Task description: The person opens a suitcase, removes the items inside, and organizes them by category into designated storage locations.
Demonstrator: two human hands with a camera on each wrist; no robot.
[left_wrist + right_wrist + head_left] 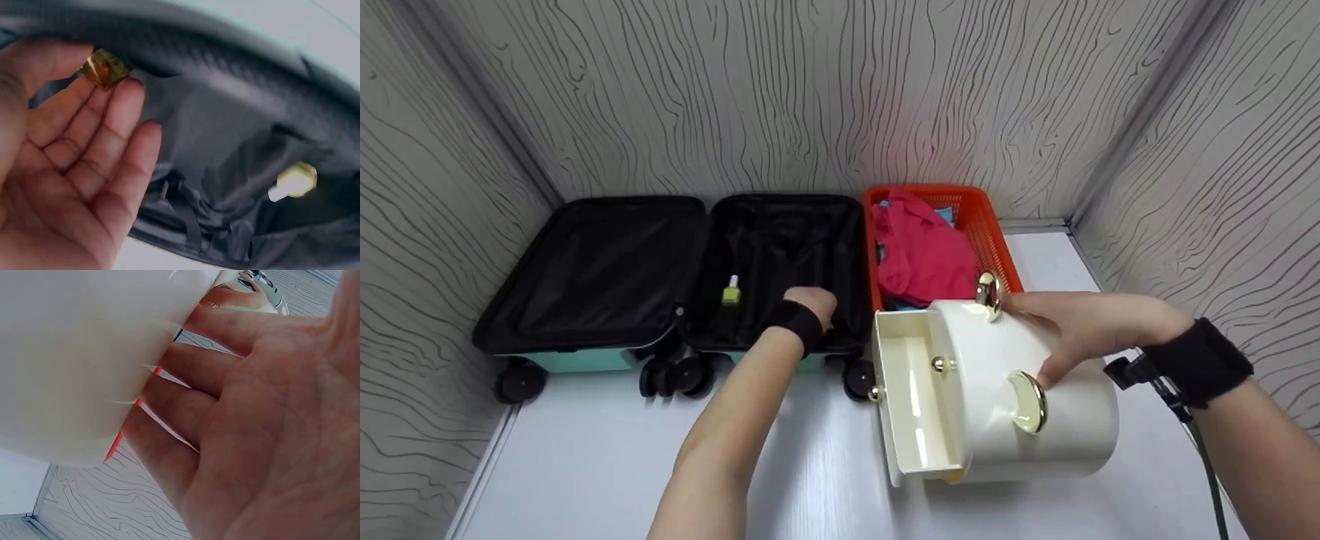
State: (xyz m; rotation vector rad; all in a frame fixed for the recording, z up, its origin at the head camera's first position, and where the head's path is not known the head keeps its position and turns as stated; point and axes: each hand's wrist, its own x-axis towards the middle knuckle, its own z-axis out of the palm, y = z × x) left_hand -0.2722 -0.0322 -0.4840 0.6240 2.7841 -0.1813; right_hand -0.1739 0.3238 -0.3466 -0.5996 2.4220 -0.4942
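Note:
Over the near right part of the open suitcase [791,225], my left hand [814,301] pinches a small amber, see-through faceted piece [105,70] between thumb and fingertips; its exact kind I cannot tell. A yellow nail polish bottle [731,292] with a white cap lies on the suitcase's black lining, left of that hand. My right hand [1084,330] grips a rounded cream drawer organizer [990,360] with gold-trimmed ears, thumb on the near side and fingers round the far side. The organizer is tilted, and its drawer [911,390] is pulled out toward the left.
The suitcase's other black half [592,270] lies to the left, with mint-green shell and black wheels [521,381]. Behind the organizer stands an orange basket [990,232] holding a red cloth [922,247] and some blue cloth. Wood-patterned walls [780,90] enclose the white table [607,442].

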